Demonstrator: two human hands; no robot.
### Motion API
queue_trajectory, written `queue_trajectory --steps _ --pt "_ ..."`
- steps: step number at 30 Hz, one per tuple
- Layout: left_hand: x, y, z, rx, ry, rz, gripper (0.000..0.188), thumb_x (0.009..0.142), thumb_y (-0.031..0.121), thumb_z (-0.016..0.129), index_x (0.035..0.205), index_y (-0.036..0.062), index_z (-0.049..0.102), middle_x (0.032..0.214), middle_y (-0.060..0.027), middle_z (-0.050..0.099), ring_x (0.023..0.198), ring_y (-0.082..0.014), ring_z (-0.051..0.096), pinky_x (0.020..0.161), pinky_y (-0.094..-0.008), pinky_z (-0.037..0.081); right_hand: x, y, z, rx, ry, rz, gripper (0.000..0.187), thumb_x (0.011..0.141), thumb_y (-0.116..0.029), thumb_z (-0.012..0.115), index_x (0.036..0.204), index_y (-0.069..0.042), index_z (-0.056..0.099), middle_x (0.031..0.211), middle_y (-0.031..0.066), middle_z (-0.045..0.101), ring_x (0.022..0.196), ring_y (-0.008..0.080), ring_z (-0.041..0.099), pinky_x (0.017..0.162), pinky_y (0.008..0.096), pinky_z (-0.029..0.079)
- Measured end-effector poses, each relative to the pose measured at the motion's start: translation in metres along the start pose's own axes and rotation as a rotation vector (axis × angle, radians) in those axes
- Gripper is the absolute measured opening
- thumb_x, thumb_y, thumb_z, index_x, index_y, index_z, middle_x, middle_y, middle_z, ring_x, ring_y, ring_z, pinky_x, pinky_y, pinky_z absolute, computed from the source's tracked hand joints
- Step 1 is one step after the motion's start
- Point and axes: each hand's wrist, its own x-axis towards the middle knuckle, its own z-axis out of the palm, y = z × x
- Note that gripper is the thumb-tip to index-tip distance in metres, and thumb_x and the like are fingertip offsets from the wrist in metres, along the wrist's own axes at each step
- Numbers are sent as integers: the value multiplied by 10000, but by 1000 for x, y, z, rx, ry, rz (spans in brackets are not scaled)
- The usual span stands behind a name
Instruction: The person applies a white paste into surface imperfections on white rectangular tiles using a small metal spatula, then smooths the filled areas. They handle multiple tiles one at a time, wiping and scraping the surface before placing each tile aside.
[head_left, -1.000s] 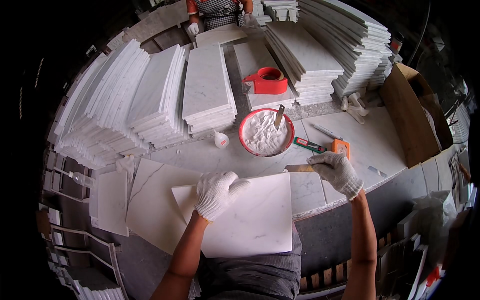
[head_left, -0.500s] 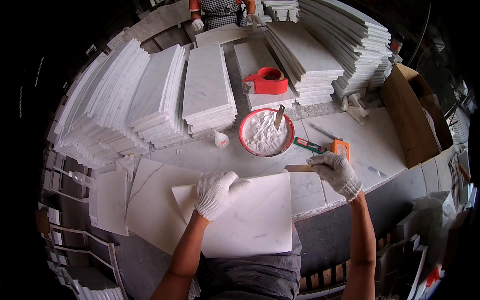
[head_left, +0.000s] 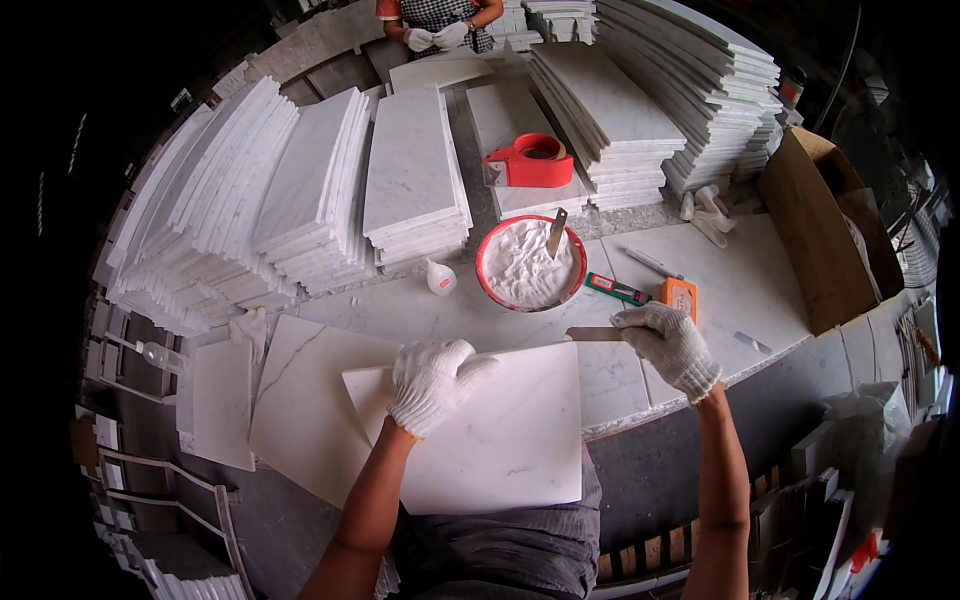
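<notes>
My left hand, in a white knit glove, grips the far edge of a white marble tile. Its thumb lies on the tile's face, and its fingertips are hidden beyond the edge. The tile overlaps another veined tile to the left and reaches toward my lap. Gloved as well, my right hand is closed on a putty knife, whose thin flat blade points left beside the tile's far right corner. Beyond it stands a red-rimmed bowl of white paste, with another flat blade stuck in it.
Stacked marble slabs line the far side, with a red tape dispenser among them. Near the bowl are a small white bottle, a green cutter and an orange box. A cardboard box stands right. A gloved co-worker is opposite.
The co-worker's hands have come together in front of the apron. My hands keep nearly the same place, and the putty knife's blade has turned slightly in my right hand.
</notes>
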Motion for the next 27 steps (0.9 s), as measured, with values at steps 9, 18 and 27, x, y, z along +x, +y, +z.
queue_trajectory --steps 9,18,27 --pt "3 -3 5 -5 6 13 385 819 475 681 744 103 615 646 -123 613 621 -347 594 570 -477 426 -3 40 14 546 48 191 226 920 -95 640 1129 -18 674 848 3 649 653 67 542 581 217 455" --pt "3 -5 9 43 -15 15 404 826 514 654 766 116 622 649 -123 615 626 -340 600 574 -484 429 -15 52 64 554 118 194 212 930 -91 629 1122 -17 678 861 -4 667 668 46 526 600 212 453" --pt "2 -6 12 53 21 25 413 818 526 657 752 120 625 644 -126 621 609 -345 603 561 -482 436 -4 56 41 701 287 165 206 906 -110 665 1092 -25 688 807 3 655 622 57 549 561 219 461"
